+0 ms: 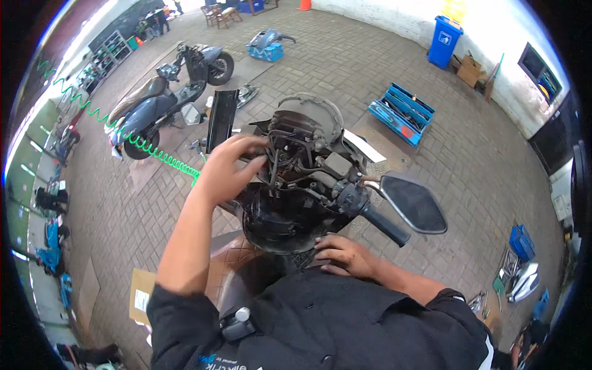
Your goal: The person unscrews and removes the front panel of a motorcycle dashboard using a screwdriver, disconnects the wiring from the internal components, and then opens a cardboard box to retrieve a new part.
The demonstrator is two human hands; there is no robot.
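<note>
In front of me stands a scooter with its handlebar cover off, baring dark wiring and brackets (290, 154). My left hand (231, 169) reaches over its left side, fingertips by the bracketwork; the thumb stands apart from the fingers and nothing shows between them. The fingertips are partly lost against the dark parts. My right hand (344, 254) lies with loosely spread fingers at the near lower edge of the black inner panel (277, 225). Ahead of that hand are the right handlebar grip (385, 225) and a mirror (414, 203). The left grip is hidden.
An opened blue toolbox (404, 114) sits on the paving ahead right. Another scooter (166, 98) is parked at the left, with a green coiled hose (154, 151) strung past it. A blue bin (444, 42) stands by the wall. Loose parts (515, 280) lie at right.
</note>
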